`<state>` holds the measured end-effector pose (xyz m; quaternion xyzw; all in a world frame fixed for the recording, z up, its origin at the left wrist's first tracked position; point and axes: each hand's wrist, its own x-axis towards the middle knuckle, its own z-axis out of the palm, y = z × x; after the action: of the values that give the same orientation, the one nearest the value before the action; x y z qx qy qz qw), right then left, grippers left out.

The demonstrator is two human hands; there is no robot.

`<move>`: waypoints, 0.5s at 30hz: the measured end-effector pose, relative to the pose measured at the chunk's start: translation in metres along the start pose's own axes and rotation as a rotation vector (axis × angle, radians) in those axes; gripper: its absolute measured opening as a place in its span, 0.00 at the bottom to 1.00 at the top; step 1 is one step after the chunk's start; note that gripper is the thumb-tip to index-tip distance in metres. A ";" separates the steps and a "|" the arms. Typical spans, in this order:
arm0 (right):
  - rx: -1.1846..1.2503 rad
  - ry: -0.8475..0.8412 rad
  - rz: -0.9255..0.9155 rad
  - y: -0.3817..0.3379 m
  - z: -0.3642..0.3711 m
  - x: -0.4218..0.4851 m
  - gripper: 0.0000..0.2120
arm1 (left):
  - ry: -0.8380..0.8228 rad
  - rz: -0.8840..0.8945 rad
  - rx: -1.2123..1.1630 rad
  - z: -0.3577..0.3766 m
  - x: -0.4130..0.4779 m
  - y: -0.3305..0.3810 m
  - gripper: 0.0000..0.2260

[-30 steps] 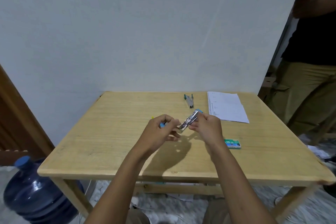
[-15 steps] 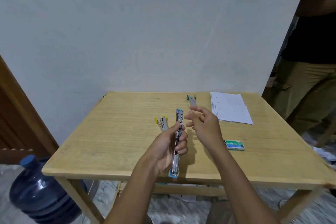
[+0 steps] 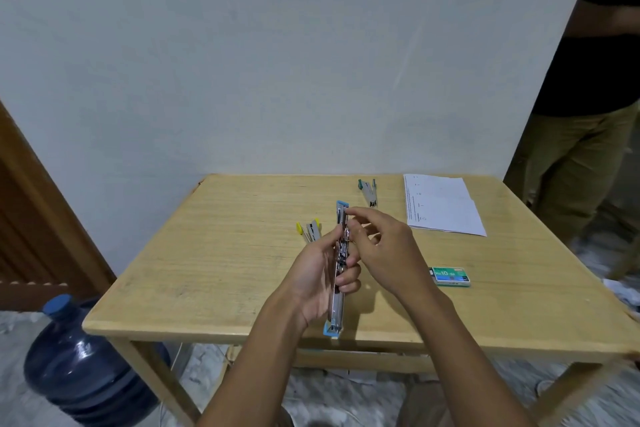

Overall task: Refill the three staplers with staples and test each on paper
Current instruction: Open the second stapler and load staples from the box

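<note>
Gripping the blue stapler (image 3: 338, 308), unfolded straight above the table (image 3: 225, 253), your left hand (image 3: 317, 274) curls round its middle while your right hand (image 3: 384, 253) pinches its far end. The staple box (image 3: 450, 276) lies to the right, contents unseen; a capped water jug (image 3: 79, 367) stands on the floor.

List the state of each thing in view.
blue stapler, swung open flat, gripped by left hand
right hand, pinches its far end
yellow stapler, open, lying on table
green stapler, open, lying on table
staple box, flat on table
paper, flat on table
water bottle, upright, capped
</note>
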<state>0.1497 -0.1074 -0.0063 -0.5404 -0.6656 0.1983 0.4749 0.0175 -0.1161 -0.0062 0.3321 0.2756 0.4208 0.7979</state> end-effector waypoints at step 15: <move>0.012 0.022 -0.136 0.001 0.006 -0.023 0.03 | 0.161 0.051 -0.052 -0.008 0.004 -0.008 0.15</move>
<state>0.1441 -0.1268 -0.0198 -0.4932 -0.6944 0.1637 0.4978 0.0178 -0.1137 -0.0179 0.2835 0.3191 0.4734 0.7705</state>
